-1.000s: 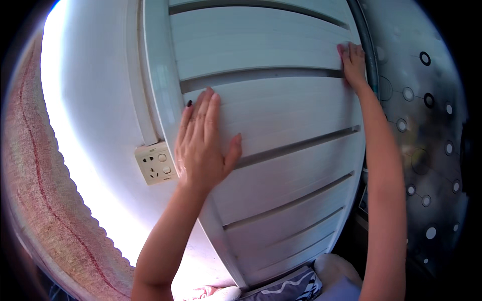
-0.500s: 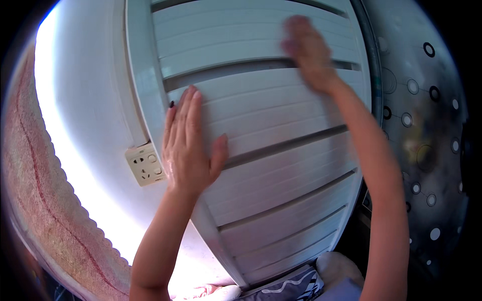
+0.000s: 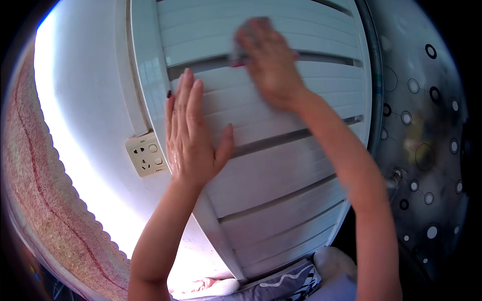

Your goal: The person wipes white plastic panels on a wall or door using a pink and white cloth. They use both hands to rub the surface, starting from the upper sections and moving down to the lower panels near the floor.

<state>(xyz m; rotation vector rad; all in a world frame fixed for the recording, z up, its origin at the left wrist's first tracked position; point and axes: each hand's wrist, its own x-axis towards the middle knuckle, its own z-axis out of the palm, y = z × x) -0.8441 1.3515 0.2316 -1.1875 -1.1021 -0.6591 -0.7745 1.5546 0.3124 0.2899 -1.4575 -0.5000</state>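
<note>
Over a slot (image 3: pixel 324 57) in the door (image 3: pixel 271 175), our right hand (image 3: pixel 272 65) covers a cloth (image 3: pixel 237 56), clamped or not we can't tell, up and right of our flat, thumb-spread left hand (image 3: pixel 190 133).

The person's right grip (image 3: pixel 273 65) is blurred, mostly hiding a grey-and-pink thing (image 3: pixel 238 58) too smeared to identify. The upper edge cuts off the white slatted panel (image 3: pixel 281 170); the lower edge crops both forearms (image 3: pixel 160 241) and the grey patterned fabric (image 3: pixel 271 290).
</note>
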